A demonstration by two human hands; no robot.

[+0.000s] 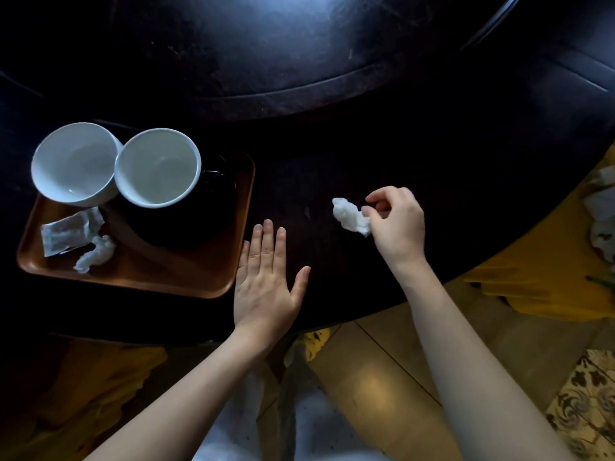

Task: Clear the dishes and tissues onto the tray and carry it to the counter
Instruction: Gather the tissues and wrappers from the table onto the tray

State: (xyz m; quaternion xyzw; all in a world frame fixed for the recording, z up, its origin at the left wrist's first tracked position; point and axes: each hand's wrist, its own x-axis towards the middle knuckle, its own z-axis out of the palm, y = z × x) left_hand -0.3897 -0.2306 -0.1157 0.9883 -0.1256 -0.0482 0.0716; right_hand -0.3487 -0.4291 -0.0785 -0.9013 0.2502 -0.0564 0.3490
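Note:
A brown wooden tray (186,277) lies at the left on the dark table. On it stand two white bowls, one at the far left (75,163) and one beside it (157,168), the second resting on a black plate (199,224). A flat paper wrapper (68,232) and a crumpled tissue (95,254) lie at the tray's front left. My left hand (266,281) rests flat and open on the table, touching the tray's right edge. My right hand (397,224) pinches a crumpled white tissue (349,216) just above the table, to the right of the tray.
A raised round turntable (299,54) fills the table's far middle. The dark table's curved edge (432,294) runs along the right. Yellow chair covers (539,287) and a tiled floor (376,377) lie below. White dishes (602,214) show at the far right edge.

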